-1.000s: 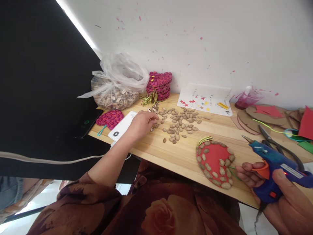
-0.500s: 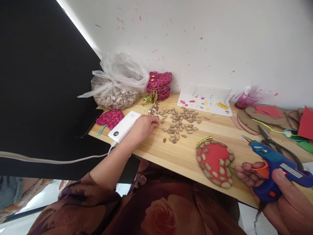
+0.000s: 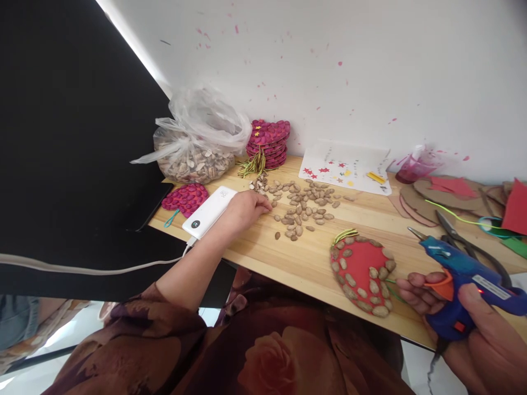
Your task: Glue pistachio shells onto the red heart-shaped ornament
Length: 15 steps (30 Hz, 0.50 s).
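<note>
At centre I see the left hand (image 3: 246, 211) edged closer to the shells (image 3: 308, 211), hold unclear; lower right, the right hand (image 3: 483, 348) grips the glue gun (image 3: 455, 263).

Right hand (image 3: 488, 348) grips glue gun (image 3: 473, 274): blue body, teal toward the nozzle, orange trigger (image 3: 441, 285), white label (image 3: 492, 286), red switch (image 3: 459, 326).

Left of that grip: craft piece (image 3: 365, 266), plain red centre, mottled grey-brown shells dotted along the edge, yellow-green cord (image 3: 345, 235) on top.

Just right of left hand (image 3: 244, 211): loose shells (image 3: 308, 211), tan to brown.

Left of same hand: power bank (image 3: 211, 211), white, round black display (image 3: 196, 224).

Beyond it: stack (image 3: 269, 134), magenta-purple, bumpy pattern, yellow stars (image 3: 257, 130).

Between both hands, nearer the body: garment (image 3: 272, 359), dark maroon, rose print.
</note>
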{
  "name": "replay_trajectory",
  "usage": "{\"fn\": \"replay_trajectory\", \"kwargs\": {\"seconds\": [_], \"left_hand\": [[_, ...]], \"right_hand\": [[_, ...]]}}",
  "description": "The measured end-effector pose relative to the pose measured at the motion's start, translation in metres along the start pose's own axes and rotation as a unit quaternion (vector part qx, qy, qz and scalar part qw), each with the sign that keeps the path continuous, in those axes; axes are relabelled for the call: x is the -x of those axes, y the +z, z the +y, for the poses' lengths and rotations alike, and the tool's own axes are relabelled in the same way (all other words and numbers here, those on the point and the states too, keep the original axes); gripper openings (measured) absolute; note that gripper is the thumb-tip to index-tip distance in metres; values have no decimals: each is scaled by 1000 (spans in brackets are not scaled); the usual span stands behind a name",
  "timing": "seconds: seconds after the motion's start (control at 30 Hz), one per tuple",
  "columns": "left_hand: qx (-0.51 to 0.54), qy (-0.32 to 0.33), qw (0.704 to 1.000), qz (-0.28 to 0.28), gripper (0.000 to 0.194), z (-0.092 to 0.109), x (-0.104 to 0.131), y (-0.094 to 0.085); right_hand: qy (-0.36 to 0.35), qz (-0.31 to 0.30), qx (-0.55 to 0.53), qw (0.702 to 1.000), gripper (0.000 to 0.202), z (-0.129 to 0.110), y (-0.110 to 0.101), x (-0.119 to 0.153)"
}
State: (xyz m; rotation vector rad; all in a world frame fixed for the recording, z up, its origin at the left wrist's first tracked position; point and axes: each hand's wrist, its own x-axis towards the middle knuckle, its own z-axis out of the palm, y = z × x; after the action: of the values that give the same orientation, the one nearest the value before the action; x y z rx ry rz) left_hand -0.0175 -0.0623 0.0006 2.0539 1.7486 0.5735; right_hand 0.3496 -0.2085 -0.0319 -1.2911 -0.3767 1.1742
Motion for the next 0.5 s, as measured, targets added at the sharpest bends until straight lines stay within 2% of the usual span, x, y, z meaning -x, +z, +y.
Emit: {"fn": "replay_trajectory", "kwargs": {"seconds": [0.17,0.33,0.5], "left_hand": [[-5,31,998,51,22,-5,8,-10],[-28,87,996,15,21,-13,23,-19],[-39,143,989,10,16,-24,32,-9]], "right_hand": [[12,15,5,1000,44,-2,4,1],[-2,3,11,1000,37,-1,2,1],[-5,7,13,1000,43,-1,1,0]]}}
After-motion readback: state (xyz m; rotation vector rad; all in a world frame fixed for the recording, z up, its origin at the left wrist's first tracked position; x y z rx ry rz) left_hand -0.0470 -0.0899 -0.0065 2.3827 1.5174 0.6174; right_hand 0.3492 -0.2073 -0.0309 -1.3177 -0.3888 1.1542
